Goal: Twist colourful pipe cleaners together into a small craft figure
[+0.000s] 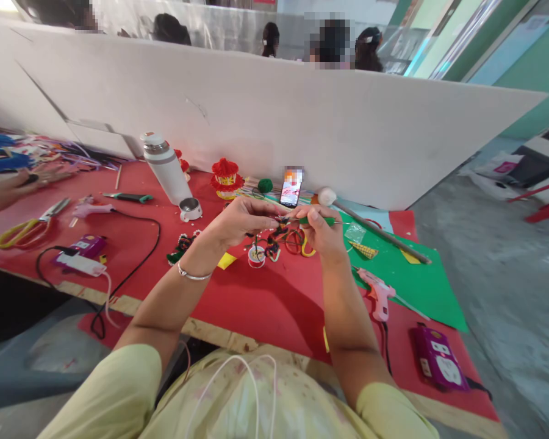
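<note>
My right hand [321, 227] is closed around a green-handled crochet hook [330, 221], its thin metal end pointing toward my other hand. Fingers pinched, my left hand [249, 222] grips a dark multicoloured yarn piece [273, 247] that hangs between both hands over the table. The hook's tip meets the yarn at my left fingertips, though the exact stitch is too small to make out. Just below stands a small white-and-red spool [257, 256]. Yellow-and-red-handled scissors [307, 242] lie partly hidden behind my right hand.
A phone [291, 188] leans on the white board [256, 110] beside a green yarn ball [265, 185]. Left are a white flask [167, 174], its cup [191, 209] and scissors [34, 224]. At right lie a pink glue gun [377, 292] and purple power strip [440, 360]. Another person's hand [32, 180] is far left.
</note>
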Action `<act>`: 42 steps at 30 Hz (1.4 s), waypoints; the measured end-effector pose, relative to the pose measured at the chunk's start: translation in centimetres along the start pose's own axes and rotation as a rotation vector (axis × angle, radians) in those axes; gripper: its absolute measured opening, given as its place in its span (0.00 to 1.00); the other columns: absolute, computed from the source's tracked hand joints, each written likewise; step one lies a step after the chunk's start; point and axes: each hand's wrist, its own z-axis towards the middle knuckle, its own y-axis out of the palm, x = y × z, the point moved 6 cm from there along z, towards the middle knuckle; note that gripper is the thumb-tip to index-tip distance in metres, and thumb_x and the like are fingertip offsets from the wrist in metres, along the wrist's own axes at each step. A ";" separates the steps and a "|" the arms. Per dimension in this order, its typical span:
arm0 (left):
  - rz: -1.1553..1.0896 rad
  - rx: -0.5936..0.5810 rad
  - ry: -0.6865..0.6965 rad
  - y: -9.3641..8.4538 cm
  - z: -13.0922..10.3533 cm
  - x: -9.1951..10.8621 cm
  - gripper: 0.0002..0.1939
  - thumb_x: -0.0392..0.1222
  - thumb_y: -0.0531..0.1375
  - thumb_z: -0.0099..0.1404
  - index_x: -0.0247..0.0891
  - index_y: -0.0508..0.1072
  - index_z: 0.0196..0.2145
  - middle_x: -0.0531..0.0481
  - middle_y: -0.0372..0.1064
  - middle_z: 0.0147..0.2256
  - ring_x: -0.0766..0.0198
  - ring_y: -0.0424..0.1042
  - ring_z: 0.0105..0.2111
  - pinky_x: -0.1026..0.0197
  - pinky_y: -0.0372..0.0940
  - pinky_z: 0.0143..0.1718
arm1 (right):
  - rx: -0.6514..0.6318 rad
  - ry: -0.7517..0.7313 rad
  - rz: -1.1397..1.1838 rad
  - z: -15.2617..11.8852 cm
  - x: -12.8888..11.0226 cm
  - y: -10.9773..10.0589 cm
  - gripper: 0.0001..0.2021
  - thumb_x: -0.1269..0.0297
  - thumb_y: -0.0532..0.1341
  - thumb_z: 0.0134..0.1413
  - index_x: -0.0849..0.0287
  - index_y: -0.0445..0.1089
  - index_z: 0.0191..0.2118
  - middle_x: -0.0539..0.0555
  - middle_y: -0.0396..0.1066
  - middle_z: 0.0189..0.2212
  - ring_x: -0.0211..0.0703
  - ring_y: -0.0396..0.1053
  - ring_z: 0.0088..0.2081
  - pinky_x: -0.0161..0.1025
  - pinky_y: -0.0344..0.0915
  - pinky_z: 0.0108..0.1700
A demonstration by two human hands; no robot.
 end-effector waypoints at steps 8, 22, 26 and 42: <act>0.213 0.014 0.127 -0.3 0.2 0.4 0.10 0.35 0.73 0.54 0.38 0.89 0.36 0.43 0.86 0.38 0.56 0.83 0.39 0.58 0.76 0.42 | -0.219 -0.017 -0.129 -0.3 -1.0 -0.5 0.10 0.50 0.71 0.63 0.47 0.86 0.35 0.49 0.87 0.35 0.48 0.85 0.41 0.47 0.82 0.50; 0.111 0.455 0.164 -1.7 0.2 -0.4 0.11 0.36 0.74 0.51 0.35 0.87 0.35 0.48 0.80 0.28 0.68 0.71 0.24 0.65 0.64 0.25 | -0.224 -0.742 -0.914 -2.2 -4.3 4.1 0.11 0.67 0.65 0.69 0.52 0.79 0.54 0.58 0.86 0.50 0.50 0.83 0.51 0.51 0.81 0.54; -0.306 0.289 -0.019 -0.4 0.4 -0.9 0.12 0.37 0.77 0.47 0.34 0.86 0.32 0.54 0.69 0.21 0.76 0.56 0.17 0.68 0.48 0.18 | -0.110 -0.918 -0.976 -3.1 -3.8 4.6 0.21 0.64 0.70 0.66 0.48 0.74 0.62 0.58 0.84 0.54 0.53 0.82 0.53 0.53 0.82 0.54; 0.198 -0.006 -0.080 -1.5 1.6 -0.5 0.09 0.35 0.72 0.47 0.36 0.88 0.30 0.44 0.82 0.30 0.68 0.70 0.23 0.64 0.62 0.23 | -0.269 -0.199 -0.517 -1.3 -5.5 1.7 0.10 0.56 0.66 0.69 0.49 0.85 0.40 0.51 0.87 0.38 0.44 0.85 0.41 0.43 0.81 0.47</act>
